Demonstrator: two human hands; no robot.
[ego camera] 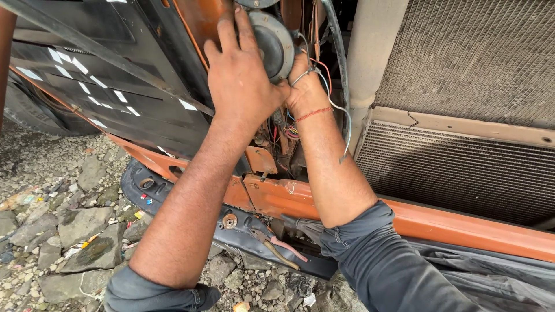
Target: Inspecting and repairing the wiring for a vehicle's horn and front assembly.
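The person leans into the open front of an orange vehicle, both forearms reaching up and in, dark grey sleeves pushed back above the elbows. The left hand (240,78) lies spread flat over a round grey horn (276,43) mounted high in the bay, palm and fingers pressed on its left side and front face, holding it rather than closed around it. The right hand (305,86) is tucked just beside and below the horn, touching its lower right edge; its fingers are curled inward behind the part, and whether they grip anything I cannot tell. A red thread (314,113) circles that wrist. Loose wires (338,110), grey, red and blue, hang about the right hand and trail down beside the forearm. To the right stands the radiator grille (462,173), fine mesh in a tan frame. Below the arms runs an orange crossbar (416,222), and under it a dark bumper ledge carries a pair of pliers (277,245) with reddish handles. The ground at left is broken stones (69,231) scattered with litter
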